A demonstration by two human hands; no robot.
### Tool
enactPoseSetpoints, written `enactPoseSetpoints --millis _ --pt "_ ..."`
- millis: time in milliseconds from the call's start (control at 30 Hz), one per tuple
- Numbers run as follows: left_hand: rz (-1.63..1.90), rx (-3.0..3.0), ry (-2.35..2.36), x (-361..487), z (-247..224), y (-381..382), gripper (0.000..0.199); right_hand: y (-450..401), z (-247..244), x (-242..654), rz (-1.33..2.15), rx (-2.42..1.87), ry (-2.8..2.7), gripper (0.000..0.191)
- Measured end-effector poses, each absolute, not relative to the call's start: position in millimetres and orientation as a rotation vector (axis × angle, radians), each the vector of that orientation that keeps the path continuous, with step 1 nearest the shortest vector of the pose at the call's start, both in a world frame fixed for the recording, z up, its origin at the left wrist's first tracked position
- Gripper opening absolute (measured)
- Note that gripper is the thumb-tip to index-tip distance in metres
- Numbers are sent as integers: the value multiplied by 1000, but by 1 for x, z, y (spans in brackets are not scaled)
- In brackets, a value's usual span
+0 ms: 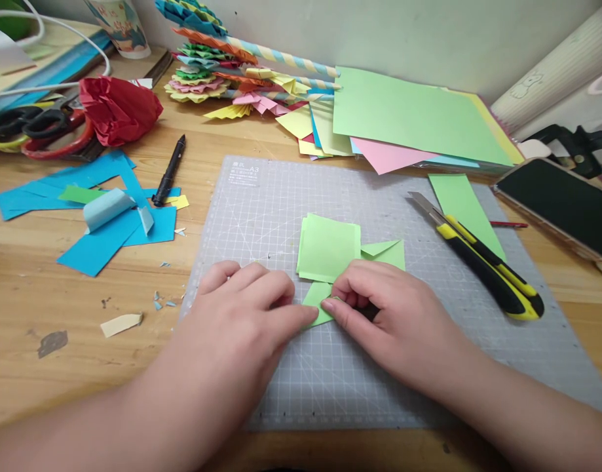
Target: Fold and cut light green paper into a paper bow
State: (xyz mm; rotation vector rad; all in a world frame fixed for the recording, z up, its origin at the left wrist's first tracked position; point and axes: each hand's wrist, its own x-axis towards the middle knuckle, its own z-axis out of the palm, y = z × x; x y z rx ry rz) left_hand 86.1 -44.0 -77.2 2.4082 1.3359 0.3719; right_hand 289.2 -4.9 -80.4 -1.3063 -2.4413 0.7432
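Note:
A small piece of light green paper (pixel 321 313), partly folded, lies on the grey cutting mat (pixel 261 216) between my hands. My left hand (pixel 242 308) presses its thumb tip on the paper's left corner, its other fingers curled. At the right edge, the thumb and forefinger of my right hand (pixel 384 308) pinch the same piece. Just above my fingers sits a small stack of green paper squares (pixel 330 246). Beside the stack, a folded green piece (pixel 392 252) shows a triangular flap, its lower part covered by my right hand.
On the mat's right lie a yellow-black utility knife (pixel 487 262), blade out, and a green strip (pixel 470 210). Blue paper strips (pixel 104 239), a black pen (pixel 170 170) and scissors (pixel 40 124) are at left. Behind are paper sheets (pixel 413 115) and pleated paper flowers (pixel 202 72). A phone (pixel 566 203) is at right.

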Motion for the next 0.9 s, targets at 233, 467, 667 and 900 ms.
enactPoseSetpoints --millis 233,467,667,900 --pt "371 2577 1266 84 -74 -46 20 -3 -76 293 812 -1323 -2458 15" --pt "385 2491 1301 86 -77 -47 17 -4 -79 289 734 -1333 -2445 18" --pt "407 2491 1288 88 -74 -46 24 -5 -80 288 743 -1326 -2418 20" --pt "307 2721 1306 91 -71 -58 37 -5 -79 288 754 -1320 -2417 20"
